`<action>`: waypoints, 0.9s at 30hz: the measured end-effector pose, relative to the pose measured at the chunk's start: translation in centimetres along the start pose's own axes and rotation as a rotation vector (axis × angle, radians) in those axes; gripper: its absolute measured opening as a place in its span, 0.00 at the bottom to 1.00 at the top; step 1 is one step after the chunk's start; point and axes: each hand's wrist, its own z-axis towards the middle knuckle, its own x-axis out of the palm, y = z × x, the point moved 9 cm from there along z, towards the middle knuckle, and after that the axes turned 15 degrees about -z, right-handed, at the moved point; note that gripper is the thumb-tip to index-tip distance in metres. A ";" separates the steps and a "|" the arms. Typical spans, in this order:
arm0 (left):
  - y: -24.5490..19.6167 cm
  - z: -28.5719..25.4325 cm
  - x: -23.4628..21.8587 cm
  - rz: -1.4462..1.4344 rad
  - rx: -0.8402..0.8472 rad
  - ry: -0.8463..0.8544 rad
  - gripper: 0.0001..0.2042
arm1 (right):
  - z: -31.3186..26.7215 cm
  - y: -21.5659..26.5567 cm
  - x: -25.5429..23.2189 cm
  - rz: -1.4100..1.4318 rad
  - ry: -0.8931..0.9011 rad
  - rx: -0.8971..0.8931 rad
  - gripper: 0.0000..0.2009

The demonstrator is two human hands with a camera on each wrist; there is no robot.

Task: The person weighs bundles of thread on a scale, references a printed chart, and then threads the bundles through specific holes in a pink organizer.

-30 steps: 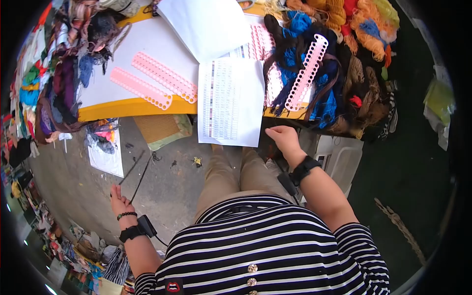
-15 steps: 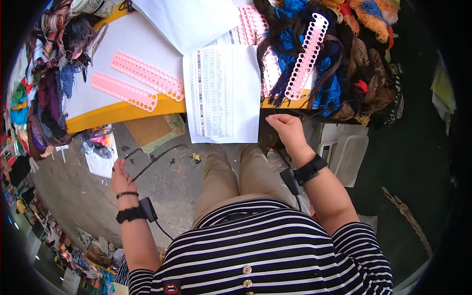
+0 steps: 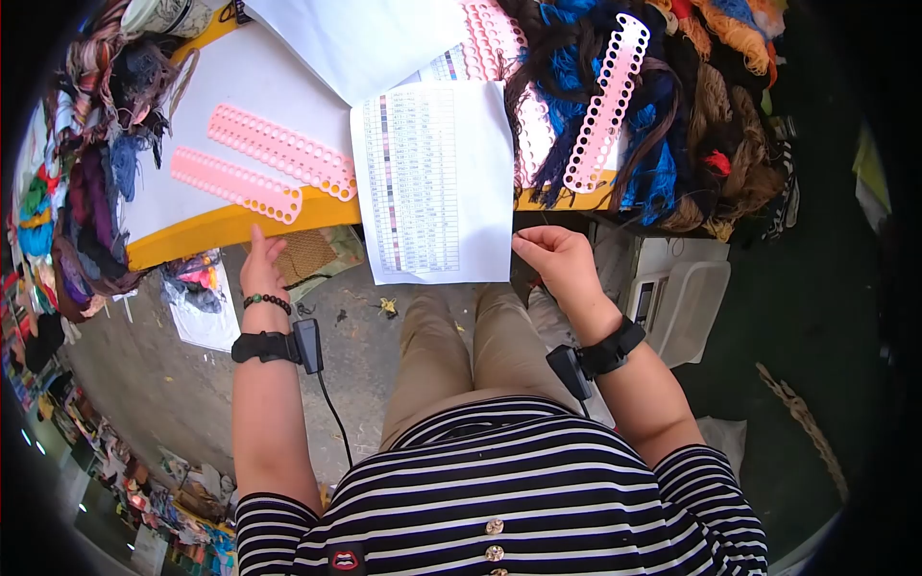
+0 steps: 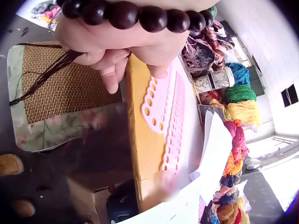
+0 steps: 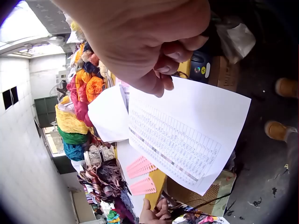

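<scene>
Now two hands, left hand (image 3: 261, 271) pinching dark threads (image 4: 39, 79), right hand (image 3: 557, 259) pinching one chart sheet (image 3: 432, 182), three pink organizers.

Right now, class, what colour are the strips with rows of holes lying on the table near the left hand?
Pink. The strips show best in the head view.
</scene>
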 end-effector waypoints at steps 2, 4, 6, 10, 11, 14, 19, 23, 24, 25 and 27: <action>0.4 0.8 0.3 0.028 -0.018 0.009 0.34 | 0.3 -0.7 0.1 -0.005 0.004 -0.004 0.10; 0.2 1.7 0.3 0.018 0.025 -0.008 0.32 | 0.2 -0.5 0.1 0.002 0.009 0.005 0.11; 0.0 1.9 0.4 0.015 0.053 -0.018 0.31 | 0.2 -0.6 0.3 0.000 0.016 -0.004 0.10; 0.0 1.7 0.7 0.027 0.081 -0.025 0.27 | 0.3 -0.9 0.6 -0.014 0.025 -0.024 0.09; 0.1 1.8 0.6 0.032 0.089 -0.028 0.26 | 0.3 -0.8 0.6 -0.016 0.027 -0.021 0.09; 0.2 1.7 0.8 0.042 0.077 -0.015 0.25 | 0.5 -1.0 0.9 -0.003 0.042 -0.011 0.10; 0.2 0.9 1.2 -0.029 0.041 0.002 0.26 | 0.5 -0.7 1.0 0.000 0.044 -0.005 0.11; -0.5 -1.7 3.8 -0.132 0.015 0.018 0.25 | 0.7 -1.2 1.5 0.011 0.062 -0.009 0.11; -0.3 -1.2 3.6 -0.106 0.021 -0.003 0.25 | 0.8 -1.4 1.6 0.011 0.057 -0.015 0.11; 0.1 -0.2 3.2 -0.079 0.026 -0.024 0.25 | 0.8 -1.5 1.7 0.011 0.052 -0.022 0.11; 0.5 0.6 2.8 -0.062 0.028 -0.023 0.24 | 0.7 -1.5 1.6 0.005 0.049 -0.023 0.11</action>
